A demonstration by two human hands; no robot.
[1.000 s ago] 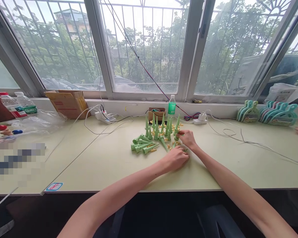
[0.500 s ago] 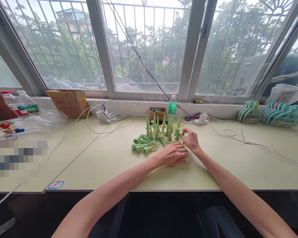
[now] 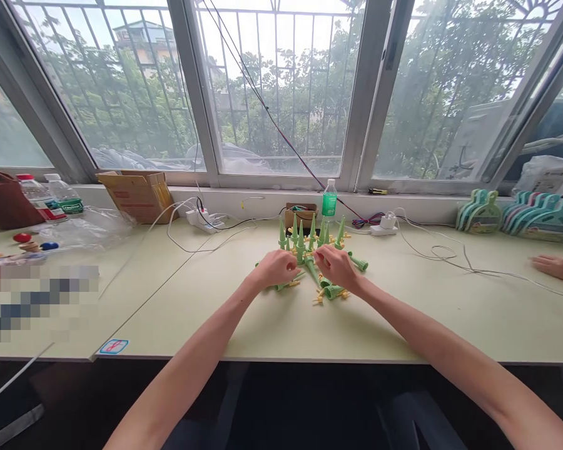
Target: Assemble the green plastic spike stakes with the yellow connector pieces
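A cluster of green cone-shaped plastic spikes with small yellow fittings stands and lies at the middle of the pale table. My left hand is curled over the lying spikes on the left of the pile, fingers closed on a part I cannot make out. My right hand is closed beside it, pinching near a lying green spike. More lying spikes and loose yellow fittings rest just below my right hand.
A green-labelled bottle and small brown box stand behind the pile. A power strip, cables, cardboard box and water bottles lie left. Teal hangers sit far right, with another person's hand nearby.
Both hands moved up and left into the pile and closed. The left hand went from resting flat near the front to gripping among the lying spikes; several spikes now lie toppled on the right.
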